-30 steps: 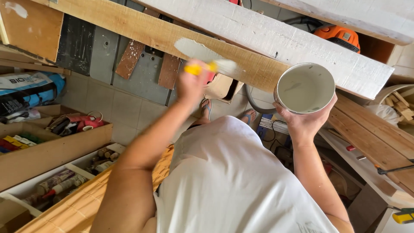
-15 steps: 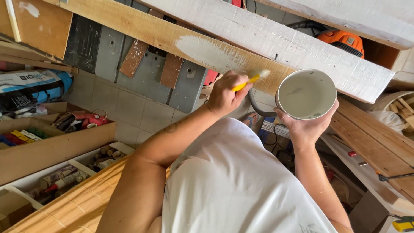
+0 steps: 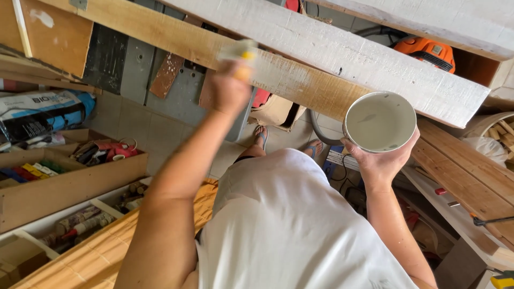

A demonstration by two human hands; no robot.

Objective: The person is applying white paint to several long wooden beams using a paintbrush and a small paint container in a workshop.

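My left hand [image 3: 230, 88] grips a yellow-handled paintbrush [image 3: 241, 53], blurred, with its bristles against the bare wooden plank [image 3: 160, 40] where a wet white patch spreads. My right hand [image 3: 381, 163] holds up a round white pot of white paint [image 3: 380, 122] just below the plank's lower edge. Above that plank lies a white-painted plank [image 3: 342, 51]. My white shirt [image 3: 294, 225] fills the lower middle of the view.
An orange power tool [image 3: 428, 51] sits behind the planks at upper right. Wooden boxes of tools [image 3: 59, 176] stand on the left, with a bag [image 3: 43, 112] beyond them. More planks [image 3: 466, 176] lie at right. My sandalled feet [image 3: 262, 136] stand on tiled floor.
My left hand has swept the brush leftwards along the bare plank, away from the pot. The pot has stayed about where it was in my right hand.
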